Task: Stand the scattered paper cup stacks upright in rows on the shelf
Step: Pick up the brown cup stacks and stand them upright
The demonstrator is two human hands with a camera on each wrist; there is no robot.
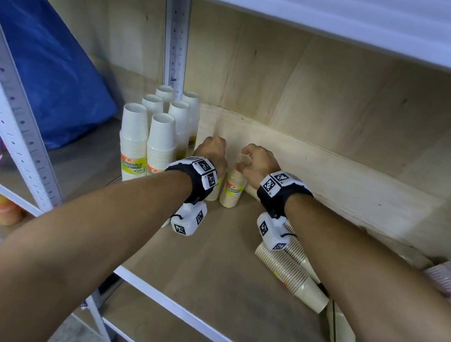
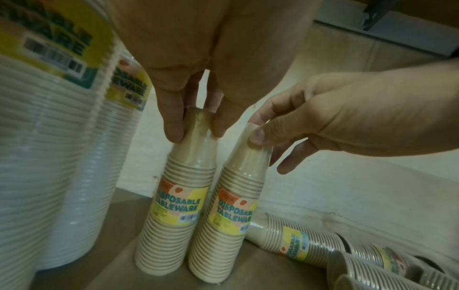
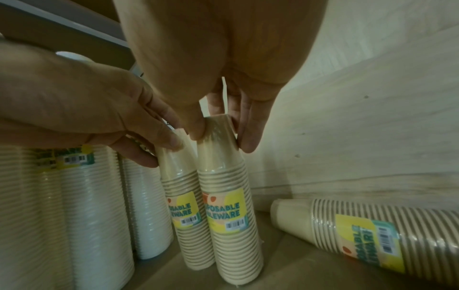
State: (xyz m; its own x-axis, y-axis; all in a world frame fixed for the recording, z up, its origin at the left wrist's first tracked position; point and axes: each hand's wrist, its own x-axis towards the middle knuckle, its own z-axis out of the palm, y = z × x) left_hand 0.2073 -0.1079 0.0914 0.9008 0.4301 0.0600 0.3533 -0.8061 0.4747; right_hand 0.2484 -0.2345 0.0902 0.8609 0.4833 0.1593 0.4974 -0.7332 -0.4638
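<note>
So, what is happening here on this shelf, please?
A person is tidying packs of paper cups on a wooden shelf. The left hand pinches the top of one tan cup stack, and the right hand pinches the top of a second tan stack right beside it; both stand upright. Six white cup stacks already stand in rows to the left. Several tan stacks lie on their sides to the right, not yet stood up.
</note>
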